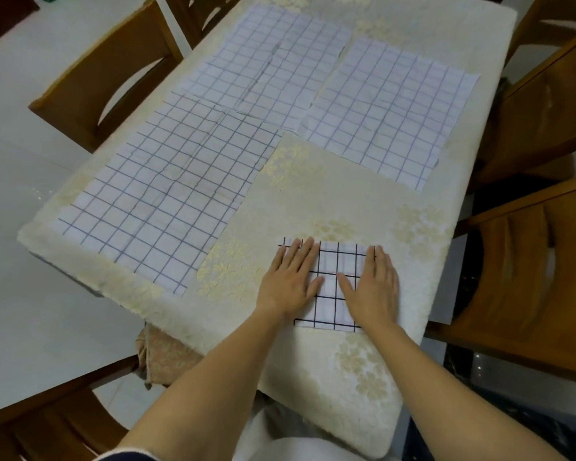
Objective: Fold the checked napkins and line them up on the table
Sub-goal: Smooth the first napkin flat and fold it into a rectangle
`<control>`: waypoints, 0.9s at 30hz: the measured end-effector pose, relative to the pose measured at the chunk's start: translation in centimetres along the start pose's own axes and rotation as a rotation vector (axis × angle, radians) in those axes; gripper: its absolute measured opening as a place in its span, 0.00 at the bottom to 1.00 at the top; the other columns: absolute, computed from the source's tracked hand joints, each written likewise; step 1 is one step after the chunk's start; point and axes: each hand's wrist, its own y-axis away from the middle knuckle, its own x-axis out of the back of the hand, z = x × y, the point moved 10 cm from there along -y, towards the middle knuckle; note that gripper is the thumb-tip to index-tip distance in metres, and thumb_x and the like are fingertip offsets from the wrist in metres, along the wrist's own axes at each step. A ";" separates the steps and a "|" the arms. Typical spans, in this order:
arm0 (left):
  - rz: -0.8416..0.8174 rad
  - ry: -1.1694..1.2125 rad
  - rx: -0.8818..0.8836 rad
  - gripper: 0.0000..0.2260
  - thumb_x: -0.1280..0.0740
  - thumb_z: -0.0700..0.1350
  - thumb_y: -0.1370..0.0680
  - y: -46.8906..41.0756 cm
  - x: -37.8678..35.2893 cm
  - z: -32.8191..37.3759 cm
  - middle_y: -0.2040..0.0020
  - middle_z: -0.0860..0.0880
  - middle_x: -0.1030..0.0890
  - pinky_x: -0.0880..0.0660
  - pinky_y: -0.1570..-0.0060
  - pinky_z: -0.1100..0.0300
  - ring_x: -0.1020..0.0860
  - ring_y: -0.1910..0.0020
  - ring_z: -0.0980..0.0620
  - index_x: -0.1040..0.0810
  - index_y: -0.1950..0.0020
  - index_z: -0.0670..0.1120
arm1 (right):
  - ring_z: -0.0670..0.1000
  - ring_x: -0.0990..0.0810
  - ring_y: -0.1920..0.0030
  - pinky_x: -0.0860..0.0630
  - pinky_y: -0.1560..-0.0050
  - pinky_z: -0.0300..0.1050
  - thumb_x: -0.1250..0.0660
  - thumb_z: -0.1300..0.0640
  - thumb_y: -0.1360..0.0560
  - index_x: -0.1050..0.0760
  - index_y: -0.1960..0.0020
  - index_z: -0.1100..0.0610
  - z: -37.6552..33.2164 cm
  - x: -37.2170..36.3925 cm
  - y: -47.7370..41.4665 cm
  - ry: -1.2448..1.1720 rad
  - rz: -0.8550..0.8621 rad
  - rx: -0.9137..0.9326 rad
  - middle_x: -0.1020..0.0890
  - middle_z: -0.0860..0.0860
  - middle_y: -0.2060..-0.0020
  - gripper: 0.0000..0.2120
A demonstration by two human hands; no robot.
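A small folded checked napkin [334,287], white with dark grid lines, lies near the front edge of the table [330,194]. My left hand [291,277] presses flat on its left side, fingers straight. On its right side my right hand [373,287] lies flat too. Three unfolded checked napkins lie spread out farther back: one at the left [167,201], one at the far middle [266,64], one at the right [389,111].
A cream cloth with pale gold flowers covers the table. Wooden chairs stand around it: one at the far left [107,78], two at the right [539,254], one at the near left [47,420]. White tiled floor lies to the left.
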 end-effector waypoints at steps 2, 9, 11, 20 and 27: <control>0.010 -0.006 0.005 0.36 0.57 0.69 0.18 0.3 0.1 -0.2 0.16 0.55 0.63 0.63 0.19 0.48 0.67 0.18 0.53 0.64 0.16 0.53 | 0.56 0.49 0.20 0.50 0.21 0.52 0.41 0.31 0.22 0.52 0.18 0.59 2.1 1.2 0.0 -0.051 0.021 -0.058 0.48 0.54 0.18 0.46; -0.066 -0.058 -0.018 0.41 0.58 0.79 0.25 0.1 0.1 0.2 0.17 0.53 0.68 0.64 0.20 0.43 0.70 0.19 0.48 0.64 0.18 0.61 | 0.61 0.32 0.32 0.30 0.35 0.54 0.26 0.39 0.28 0.41 0.22 0.60 4.8 2.9 0.0 -0.389 0.069 -0.360 0.36 0.58 0.28 0.44; -0.066 -0.060 -0.020 0.41 0.58 0.80 0.25 0.1 0.2 0.1 0.18 0.53 0.68 0.63 0.20 0.42 0.71 0.20 0.48 0.64 0.18 0.61 | 0.58 0.27 0.39 0.27 0.45 0.51 0.27 0.40 0.26 0.39 0.26 0.61 5.6 2.8 0.0 -0.520 0.012 -0.448 0.34 0.58 0.30 0.40; -0.044 -0.054 -0.033 0.42 0.59 0.80 0.25 0.1 0.3 0.2 0.17 0.53 0.68 0.64 0.20 0.42 0.70 0.19 0.48 0.64 0.18 0.61 | 0.52 0.20 0.60 0.26 0.62 0.44 0.32 0.42 0.22 0.22 0.55 0.56 6.5 0.5 0.4 -0.533 -0.278 -0.357 0.19 0.52 0.62 0.17; -0.034 -0.056 -0.025 0.42 0.59 0.80 0.26 0.1 0.4 0.2 0.17 0.52 0.67 0.63 0.20 0.42 0.69 0.19 0.47 0.64 0.18 0.62 | 0.47 0.19 0.63 0.26 0.65 0.40 0.28 0.46 0.24 0.21 0.59 0.51 6.1 0.9 1.5 -0.704 -0.174 -0.342 0.18 0.45 0.65 0.10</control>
